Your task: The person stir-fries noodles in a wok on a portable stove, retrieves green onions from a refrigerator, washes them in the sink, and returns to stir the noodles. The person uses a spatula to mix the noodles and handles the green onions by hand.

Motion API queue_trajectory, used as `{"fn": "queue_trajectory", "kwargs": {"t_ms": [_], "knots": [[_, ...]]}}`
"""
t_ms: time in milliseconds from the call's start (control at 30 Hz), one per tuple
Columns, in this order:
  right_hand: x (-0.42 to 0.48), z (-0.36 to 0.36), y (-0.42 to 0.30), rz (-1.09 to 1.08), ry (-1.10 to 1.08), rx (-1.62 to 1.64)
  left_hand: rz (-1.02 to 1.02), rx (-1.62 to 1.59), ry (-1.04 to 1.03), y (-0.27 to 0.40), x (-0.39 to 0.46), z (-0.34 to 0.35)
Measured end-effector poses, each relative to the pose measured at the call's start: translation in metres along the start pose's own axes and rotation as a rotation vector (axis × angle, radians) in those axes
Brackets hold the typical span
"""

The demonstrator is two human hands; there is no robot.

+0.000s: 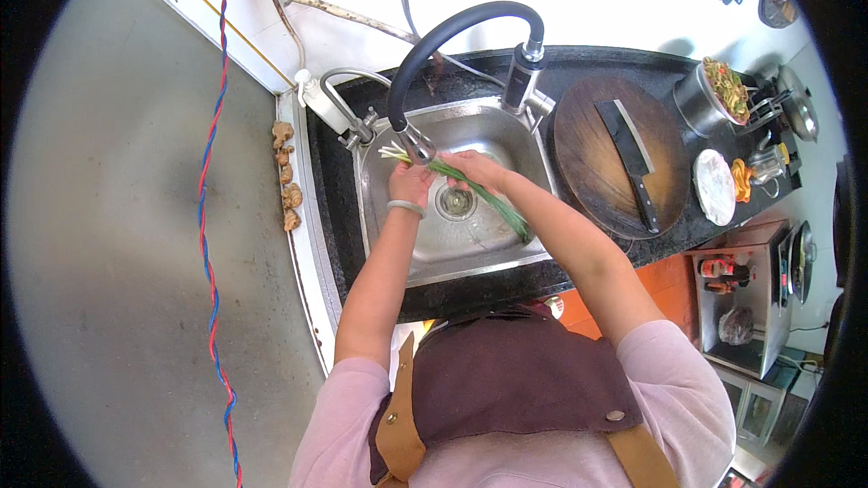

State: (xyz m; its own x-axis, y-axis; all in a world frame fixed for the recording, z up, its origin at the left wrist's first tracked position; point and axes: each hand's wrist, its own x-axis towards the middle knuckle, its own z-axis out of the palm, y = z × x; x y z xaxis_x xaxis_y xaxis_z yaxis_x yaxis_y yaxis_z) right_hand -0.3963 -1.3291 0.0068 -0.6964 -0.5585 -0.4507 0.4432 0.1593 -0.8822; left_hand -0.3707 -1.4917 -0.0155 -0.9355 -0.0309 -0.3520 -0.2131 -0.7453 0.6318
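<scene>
A bunch of green onions (489,202) lies slanted across the stainless steel sink (434,264), white ends at upper left, green tops at lower right. My left hand (411,183), with a pale bangle at the wrist, grips it close to the white ends. Farther along the stalks, my right hand (475,171) is closed around the greens. The metal spray head (417,146) of the black flexible faucet (461,13) hangs right over the bunch and hides part of it. Below my hands is the sink drain (456,202). Whether water runs is hard to tell.
Right of the sink, a cleaver (630,149) lies on a round wooden cutting board (576,142). Beyond stand a metal pot of food (698,105) and a plastic-covered dish (714,186). A smaller curved faucet (349,115) and white bottle (324,105) are at left; ginger pieces (291,196) line the ledge.
</scene>
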Motion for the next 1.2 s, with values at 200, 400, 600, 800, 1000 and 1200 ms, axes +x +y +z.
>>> {"fn": "queue_trajectory", "kwargs": {"t_ms": [200,400,600,800,1000,1200], "knots": [[-0.005,0.007,0.008,-0.069,-0.025,-0.246,0.044,-0.075,0.037,-0.03,0.016,-0.01],[-0.018,0.048,0.004,-0.109,0.254,-0.883,-0.107,-0.101,0.476,-0.051,0.07,-0.041],[-0.061,0.026,-0.015,-0.14,0.307,-0.877,-0.089,-0.409,0.364,-0.024,0.105,-0.123],[-0.052,-0.013,-0.026,0.1,0.124,-0.024,-0.362,-0.439,-0.023,-0.024,0.054,-0.095],[-0.021,0.012,-0.016,0.075,0.009,0.153,-0.32,-0.315,-0.405,-0.023,-0.029,-0.009],[0.01,0.015,-0.018,0.125,-0.171,0.155,-0.037,0.03,-0.155,0.016,-0.02,-0.014]]}}
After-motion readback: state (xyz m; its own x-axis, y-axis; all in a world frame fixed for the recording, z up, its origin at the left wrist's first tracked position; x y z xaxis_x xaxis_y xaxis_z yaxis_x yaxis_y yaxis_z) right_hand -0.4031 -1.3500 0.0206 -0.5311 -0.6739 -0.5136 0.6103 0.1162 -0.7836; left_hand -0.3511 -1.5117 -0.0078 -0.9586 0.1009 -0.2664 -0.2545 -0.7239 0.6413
